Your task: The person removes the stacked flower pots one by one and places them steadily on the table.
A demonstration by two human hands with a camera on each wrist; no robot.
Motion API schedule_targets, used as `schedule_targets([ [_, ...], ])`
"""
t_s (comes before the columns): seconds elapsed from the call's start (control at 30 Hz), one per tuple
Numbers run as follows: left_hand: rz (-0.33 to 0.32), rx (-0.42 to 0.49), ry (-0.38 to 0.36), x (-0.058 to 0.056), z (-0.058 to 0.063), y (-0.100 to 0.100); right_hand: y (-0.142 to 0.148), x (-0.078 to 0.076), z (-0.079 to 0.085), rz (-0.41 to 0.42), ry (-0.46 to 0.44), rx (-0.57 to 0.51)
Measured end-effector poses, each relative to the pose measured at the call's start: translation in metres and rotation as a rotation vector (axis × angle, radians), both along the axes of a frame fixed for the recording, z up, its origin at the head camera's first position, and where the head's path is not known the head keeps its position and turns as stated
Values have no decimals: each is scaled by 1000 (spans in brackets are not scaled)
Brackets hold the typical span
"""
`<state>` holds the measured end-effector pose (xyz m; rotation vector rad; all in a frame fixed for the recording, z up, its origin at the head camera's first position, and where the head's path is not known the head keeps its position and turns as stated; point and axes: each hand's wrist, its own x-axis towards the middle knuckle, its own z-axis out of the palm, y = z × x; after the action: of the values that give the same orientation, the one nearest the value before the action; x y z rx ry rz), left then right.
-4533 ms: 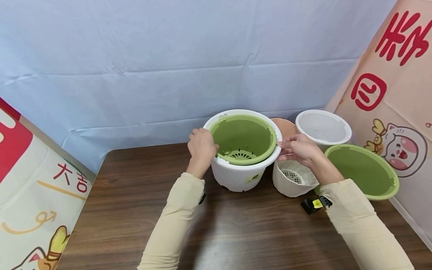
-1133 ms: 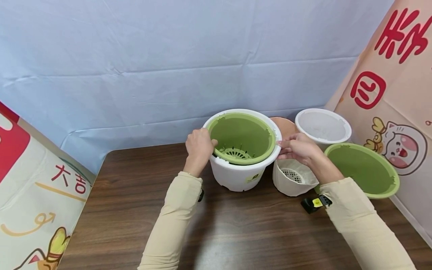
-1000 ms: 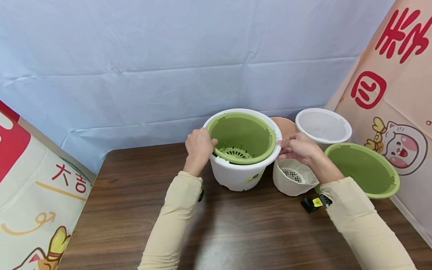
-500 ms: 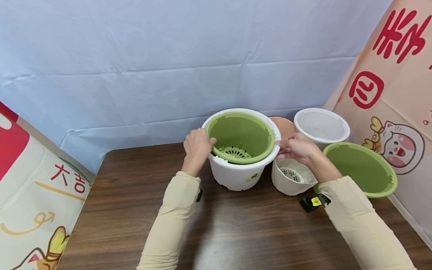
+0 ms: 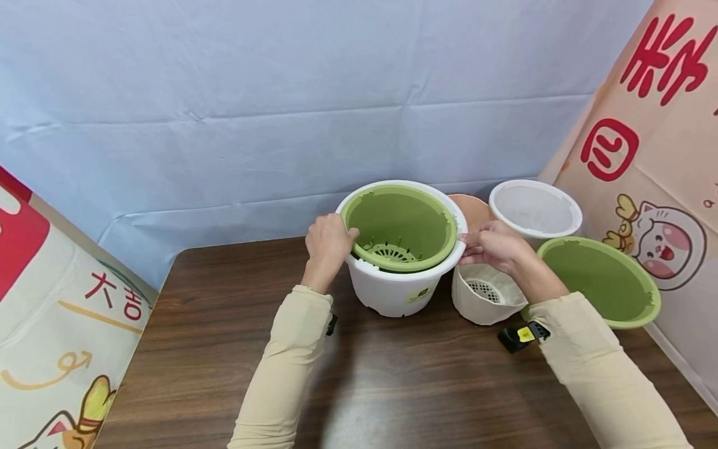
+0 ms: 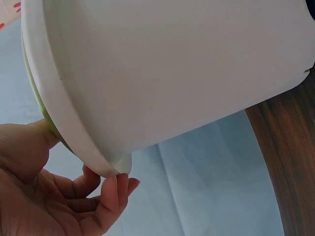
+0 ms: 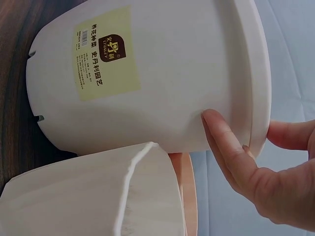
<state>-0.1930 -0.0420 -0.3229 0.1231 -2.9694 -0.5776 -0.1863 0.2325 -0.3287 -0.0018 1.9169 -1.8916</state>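
Observation:
A white flowerpot (image 5: 387, 293) with a yellow label (image 7: 106, 54) stands upright on the brown table. Nested inside it is a green flowerpot (image 5: 401, 218) with a slotted bottom, its rim slightly below the white one. My left hand (image 5: 328, 245) holds the left side of the rims; in the left wrist view its thumb lies at the green edge and its fingers curl under the white rim (image 6: 64, 98). On the opposite side my right hand (image 5: 496, 245) pinches the white rim, thumb on top and fingers (image 7: 229, 147) against the outer wall.
Right of the nested pots stand a cream pot (image 5: 477, 308) with a grid bottom, an orange pot (image 5: 473, 209) behind it, a white pot (image 5: 535, 209) and a green pot (image 5: 600, 280). The cream pot sits close beside the white one. Blue cloth (image 5: 252, 125) hangs behind the table (image 5: 224, 349).
Over the last few seconds the green pot has shifted slightly left and up inside the white one, and my left thumb has moved slightly. In the last second almost nothing differs.

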Motion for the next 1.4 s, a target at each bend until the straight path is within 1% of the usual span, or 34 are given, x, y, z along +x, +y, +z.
schedule_targets([
  [0.27,7,19,-19,-1,2,-1,0,0,0,-2,-12,-14],
  [0.5,22,74,-49,-1,4,-2,0,0,0,-6,-7,-19],
  [0.57,17,82,-52,-1,4,-3,0,0,0,-8,-6,-20],
  [0.73,-24,78,-42,-3,4,-5,0,1,0,-16,-4,-16],
  [0.97,-49,164,-37,-4,10,-11,0,1,0,-12,1,-15],
  [1.17,-43,225,-82,-2,17,-13,0,1,0,-3,3,-17],
  [1.4,-56,241,-109,-3,18,-16,0,0,0,-3,-2,-33],
])
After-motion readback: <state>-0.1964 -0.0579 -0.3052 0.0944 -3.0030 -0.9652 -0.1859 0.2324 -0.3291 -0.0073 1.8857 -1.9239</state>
